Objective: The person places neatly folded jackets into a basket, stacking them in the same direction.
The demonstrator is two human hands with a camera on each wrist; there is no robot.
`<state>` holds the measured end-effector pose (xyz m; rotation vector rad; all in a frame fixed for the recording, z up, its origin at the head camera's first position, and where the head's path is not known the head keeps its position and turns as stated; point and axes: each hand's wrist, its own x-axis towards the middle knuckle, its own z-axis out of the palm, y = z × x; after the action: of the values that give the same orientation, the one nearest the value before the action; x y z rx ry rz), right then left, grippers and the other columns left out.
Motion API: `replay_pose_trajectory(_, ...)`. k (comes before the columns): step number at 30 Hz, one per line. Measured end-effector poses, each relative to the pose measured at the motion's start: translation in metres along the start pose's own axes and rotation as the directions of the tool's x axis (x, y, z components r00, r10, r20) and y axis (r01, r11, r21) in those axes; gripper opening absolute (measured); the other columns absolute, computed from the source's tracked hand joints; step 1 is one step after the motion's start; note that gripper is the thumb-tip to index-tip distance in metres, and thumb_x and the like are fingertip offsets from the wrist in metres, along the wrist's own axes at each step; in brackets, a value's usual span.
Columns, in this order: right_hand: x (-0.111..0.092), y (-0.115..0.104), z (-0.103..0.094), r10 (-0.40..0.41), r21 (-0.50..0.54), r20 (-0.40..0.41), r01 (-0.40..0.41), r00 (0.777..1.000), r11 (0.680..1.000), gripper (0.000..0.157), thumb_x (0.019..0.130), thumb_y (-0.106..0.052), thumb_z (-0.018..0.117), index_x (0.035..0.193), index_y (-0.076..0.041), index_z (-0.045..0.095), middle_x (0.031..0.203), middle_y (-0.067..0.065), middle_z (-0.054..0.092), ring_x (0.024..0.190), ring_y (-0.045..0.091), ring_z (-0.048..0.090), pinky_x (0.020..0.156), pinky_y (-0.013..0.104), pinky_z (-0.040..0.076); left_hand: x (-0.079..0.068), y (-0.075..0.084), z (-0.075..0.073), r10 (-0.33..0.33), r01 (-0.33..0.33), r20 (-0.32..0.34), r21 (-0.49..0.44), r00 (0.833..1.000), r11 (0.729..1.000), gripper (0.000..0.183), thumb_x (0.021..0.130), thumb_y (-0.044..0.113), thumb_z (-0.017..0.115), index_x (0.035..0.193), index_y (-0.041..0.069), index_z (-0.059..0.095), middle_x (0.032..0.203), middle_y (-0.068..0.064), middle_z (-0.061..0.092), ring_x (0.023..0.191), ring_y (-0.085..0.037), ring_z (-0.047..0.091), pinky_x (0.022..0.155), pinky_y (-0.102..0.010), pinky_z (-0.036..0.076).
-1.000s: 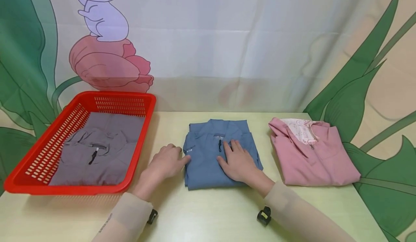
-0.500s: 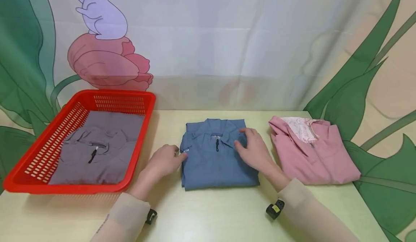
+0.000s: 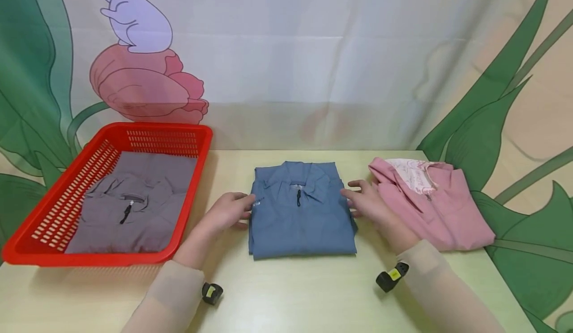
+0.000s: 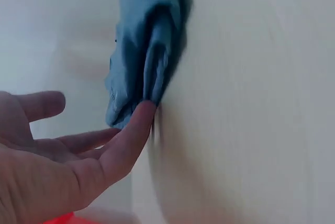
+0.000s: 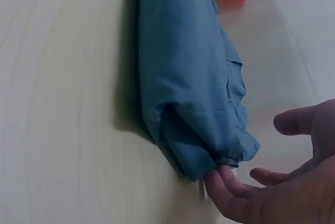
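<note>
A pale table (image 3: 291, 293) with a faint wood grain fills the lower part of the head view, with a soft sheen near the front. Behind it hangs a whitish cloth (image 3: 277, 64), lightly creased and printed with large green leaves (image 3: 476, 141) at both sides. At its upper left are a white animal figure (image 3: 141, 25), cut off by the top of the view, and a pink flower (image 3: 139, 82) beneath it.

A folded blue garment (image 3: 302, 228) lies flat in the middle of the table, collar toward the cloth and a black zip pull (image 3: 298, 198) below the collar. The left hand (image 3: 229, 210) and the right hand (image 3: 369, 203) flank it, each grip spread, with thumb well apart from the fingers. In both wrist views, fingertips touch the garment's lower folds at its side edges.

On the table's left stands a red basket (image 3: 107, 259) with slotted walls; a folded grey garment (image 3: 134, 233) lies inside it. A folded pink garment (image 3: 447, 218) with a light patterned lining lies at the right edge. Beige sleeves (image 3: 452, 293) cover the forearms, and a small black device (image 3: 392, 276) sits at each wrist.
</note>
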<state>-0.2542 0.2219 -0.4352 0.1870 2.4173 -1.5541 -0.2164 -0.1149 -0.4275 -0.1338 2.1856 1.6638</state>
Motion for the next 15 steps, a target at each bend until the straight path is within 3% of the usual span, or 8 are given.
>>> replay_pose_trajectory(3, 0.003, 0.0, -0.002, 0.034, 0.082, 0.031, -0.036, 0.999, 0.996, 0.062, 0.106, -0.024, 0.056, 0.154, 0.004, 0.032, 0.142, 0.027, 0.049, 0.119, 0.033, 0.056, 0.093, 0.041, 0.055, 0.002, 0.001, 0.0, -0.034, 0.039, 0.037, -0.145, 0.999, 0.989, 0.061, 0.11, 0.026, 0.043, 0.151, -0.017, 0.029, 0.146, -0.035, 0.043, 0.132, -0.045, 0.05, 0.1, -0.05, 0.051)
replay_pose_trajectory(8, 0.006, 0.003, -0.006, 0.059, 0.186, 0.092, -0.076, 0.994, 0.98, 0.065, 0.107, -0.024, 0.053, 0.156, 0.007, 0.023, 0.148, 0.031, 0.043, 0.132, 0.039, 0.051, 0.104, 0.048, 0.048, 0.013, -0.007, 0.0, -0.073, 0.084, 0.052, -0.256, 0.996, 0.963, 0.067, 0.109, 0.034, 0.044, 0.154, -0.013, 0.027, 0.148, -0.032, 0.044, 0.129, -0.04, 0.053, 0.095, -0.045, 0.055)
replay_pose_trajectory(14, 0.007, 0.009, -0.009, 0.061, 0.238, 0.134, -0.092, 0.989, 0.967, 0.061, 0.108, -0.021, 0.049, 0.154, 0.01, 0.024, 0.139, 0.026, 0.042, 0.107, 0.026, 0.058, 0.094, 0.039, 0.052, 0.046, -0.033, -0.001, -0.089, 0.108, 0.067, -0.383, 0.994, 0.918, 0.073, 0.105, 0.041, 0.053, 0.153, -0.008, 0.03, 0.147, -0.027, 0.049, 0.129, -0.035, 0.055, 0.093, -0.042, 0.056)
replay_pose_trajectory(15, 0.007, 0.009, -0.008, 0.059, 0.241, 0.137, -0.091, 0.989, 0.966, 0.06, 0.108, -0.021, 0.048, 0.153, 0.011, 0.024, 0.138, 0.025, 0.042, 0.106, 0.024, 0.057, 0.093, 0.038, 0.052, 0.047, -0.032, 0.0, -0.089, 0.109, 0.066, -0.399, 0.994, 0.911, 0.072, 0.105, 0.041, 0.053, 0.153, -0.007, 0.031, 0.147, -0.027, 0.048, 0.129, -0.035, 0.054, 0.093, -0.042, 0.055)
